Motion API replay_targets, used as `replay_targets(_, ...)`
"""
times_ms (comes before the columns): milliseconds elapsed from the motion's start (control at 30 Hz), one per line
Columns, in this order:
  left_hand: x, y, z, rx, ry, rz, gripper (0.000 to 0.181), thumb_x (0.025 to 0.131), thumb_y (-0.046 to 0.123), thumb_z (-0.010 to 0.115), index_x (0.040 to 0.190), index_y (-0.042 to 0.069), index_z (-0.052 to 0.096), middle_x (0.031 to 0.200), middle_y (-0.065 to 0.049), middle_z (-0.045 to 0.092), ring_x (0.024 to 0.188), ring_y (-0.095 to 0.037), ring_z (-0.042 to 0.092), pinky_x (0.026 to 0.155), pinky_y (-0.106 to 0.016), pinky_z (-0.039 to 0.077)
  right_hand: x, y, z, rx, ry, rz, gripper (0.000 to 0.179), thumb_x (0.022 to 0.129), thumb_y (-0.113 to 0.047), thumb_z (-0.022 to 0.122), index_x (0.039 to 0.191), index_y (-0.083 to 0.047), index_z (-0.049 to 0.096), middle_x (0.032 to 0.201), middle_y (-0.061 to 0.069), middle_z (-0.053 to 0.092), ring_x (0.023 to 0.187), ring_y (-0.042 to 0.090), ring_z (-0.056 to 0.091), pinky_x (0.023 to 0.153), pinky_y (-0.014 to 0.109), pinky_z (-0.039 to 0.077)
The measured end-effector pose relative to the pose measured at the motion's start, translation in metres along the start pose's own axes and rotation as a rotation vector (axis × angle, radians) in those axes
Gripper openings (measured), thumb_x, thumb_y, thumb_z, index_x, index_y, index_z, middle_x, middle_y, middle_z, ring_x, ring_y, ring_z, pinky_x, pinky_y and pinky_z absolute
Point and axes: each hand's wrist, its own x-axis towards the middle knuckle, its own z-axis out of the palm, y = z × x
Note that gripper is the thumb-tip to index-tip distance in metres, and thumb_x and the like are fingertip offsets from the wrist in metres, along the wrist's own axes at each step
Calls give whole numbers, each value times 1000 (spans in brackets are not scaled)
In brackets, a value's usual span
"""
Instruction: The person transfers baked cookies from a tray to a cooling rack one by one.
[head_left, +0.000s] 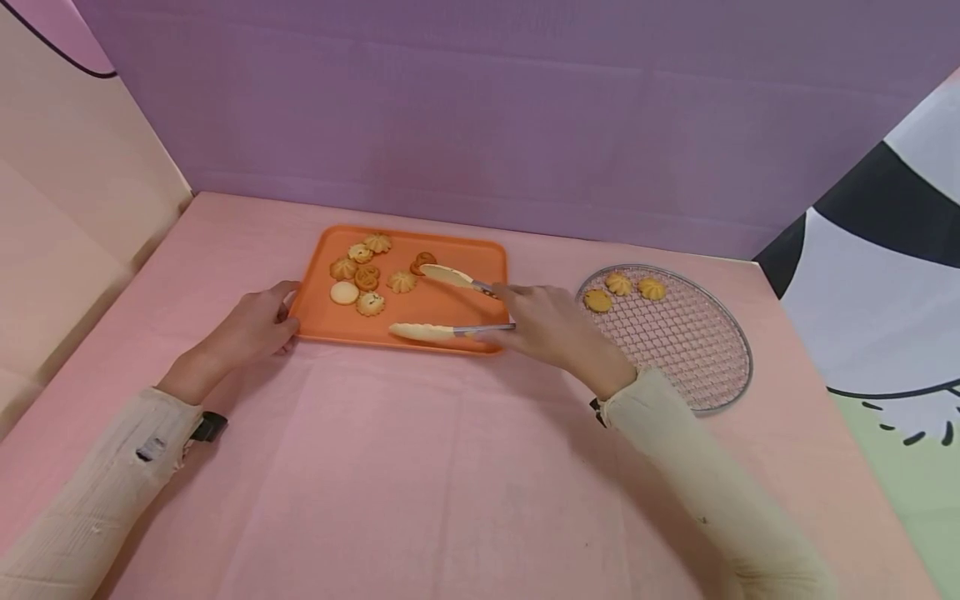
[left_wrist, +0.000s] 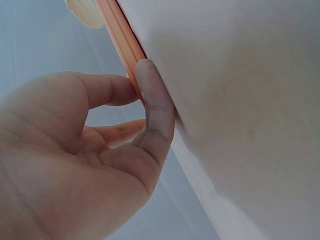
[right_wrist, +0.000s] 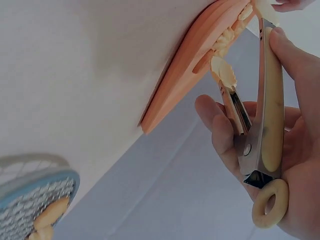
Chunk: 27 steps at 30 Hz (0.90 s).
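My left hand (head_left: 262, 321) pinches the left edge of an orange tray (head_left: 450, 242), thumb on one side and fingers on the other in the left wrist view. Several cookies of different shapes lie on the tray, among them a pale round cookie (head_left: 344, 292) and a swirled one (head_left: 402, 282). In my right hand (head_left: 551, 325) is a pair of tongs (right_wrist: 270, 100) with cream tips and a ring at the end. The tongs are spread over the tray's right half, one arm overlapping a brown pretzel-shaped cookie (head_left: 423, 260) in the head view. Nothing shows between their tips.
To the right, a round wire rack (head_left: 697, 350) holds three cookies near its far left rim, one of them a swirled cookie (head_left: 652, 289). A pink cloth (head_left: 420, 467) covers the table. Behind it rises a purple backdrop (head_left: 450, 125), with printed panels at both sides.
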Motion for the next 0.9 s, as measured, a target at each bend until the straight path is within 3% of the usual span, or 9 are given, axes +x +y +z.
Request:
replay_targets(333, 0, 0, 0, 4, 8, 16, 58, 95, 2, 52, 147, -11, 31, 86, -17, 62, 63, -14, 62, 57, -26, 52, 17, 2, 9, 47, 21, -39, 65, 91, -56, 64, 125, -1, 65, 81, 7, 69, 57, 17, 56, 54, 36, 52)
replay_targets(900, -1, 2, -1, -5, 1, 3, 57, 96, 3, 51, 148, -10, 31, 83, -15, 62, 63, -15, 63, 57, -26, 52, 45, 6, 20, 76, 72, -21, 52, 93, -49, 64, 122, -5, 70, 67, 3, 64, 50, 15, 52, 54, 34, 51)
